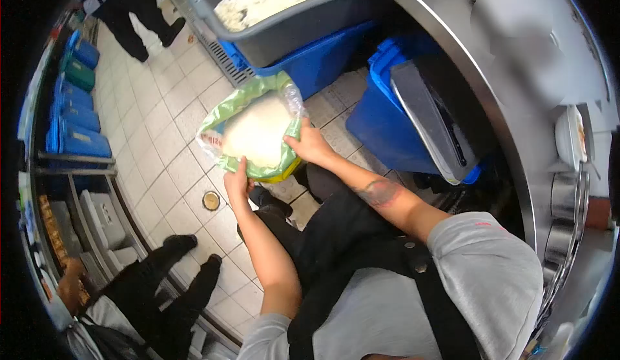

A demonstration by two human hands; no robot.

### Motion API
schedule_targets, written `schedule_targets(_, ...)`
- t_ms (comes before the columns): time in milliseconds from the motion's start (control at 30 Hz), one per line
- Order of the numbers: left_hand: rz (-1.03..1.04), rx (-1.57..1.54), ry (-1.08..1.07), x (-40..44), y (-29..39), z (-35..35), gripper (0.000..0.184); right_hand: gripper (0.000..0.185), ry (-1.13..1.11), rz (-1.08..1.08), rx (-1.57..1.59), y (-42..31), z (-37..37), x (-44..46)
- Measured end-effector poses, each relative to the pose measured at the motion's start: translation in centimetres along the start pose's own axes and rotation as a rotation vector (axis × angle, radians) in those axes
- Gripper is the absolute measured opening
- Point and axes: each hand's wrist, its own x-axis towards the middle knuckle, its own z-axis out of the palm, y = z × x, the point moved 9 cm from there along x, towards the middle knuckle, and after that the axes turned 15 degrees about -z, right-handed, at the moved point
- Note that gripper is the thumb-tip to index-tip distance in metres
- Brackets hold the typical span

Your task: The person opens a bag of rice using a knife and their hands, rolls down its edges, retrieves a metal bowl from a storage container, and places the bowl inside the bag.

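An open green and clear plastic bag (258,127) full of a pale, powdery or grainy substance hangs between my hands above the tiled floor. My left hand (237,180) grips the near left part of its rim, thumb on top. My right hand (310,144) is closed on the rim at the right side. Beyond the bag stands a large grey tub (303,24) holding a white, lumpy mass (271,0), set on a blue bin (310,69).
A blue bin (387,127) with a dark lid leaning on it stands right, beside a curved steel counter edge (478,69). A person (174,289) reaches into shelving at lower left. Another person (129,11) stands at upper left. A round drain (211,200) marks the floor.
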Motion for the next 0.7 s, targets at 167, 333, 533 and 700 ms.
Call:
schedule_targets(167,0.219,-0.434,0.092,0.3,0.2,-1.2,0.017,0.045,-0.021,0.017,0.139,0.4,-1.4,-0.2)
schedule_targets(333,0.432,-0.205,0.542,-3.5,0.6,-2.5,0.02,0.045,0.234,-0.381,0.062,-2.7,-15.2,-5.6)
schedule_targets(533,0.877,-0.015,0.879,-15.3,0.0,1.2,0.031,0.047,0.359,0.136,-0.648,6.9,-32.1,-16.1)
schedule_targets(700,0.914,0.077,0.53,-17.6,-5.6,6.9,0.011,0.053,0.156,0.385,-0.684,13.7,-32.0,-20.4)
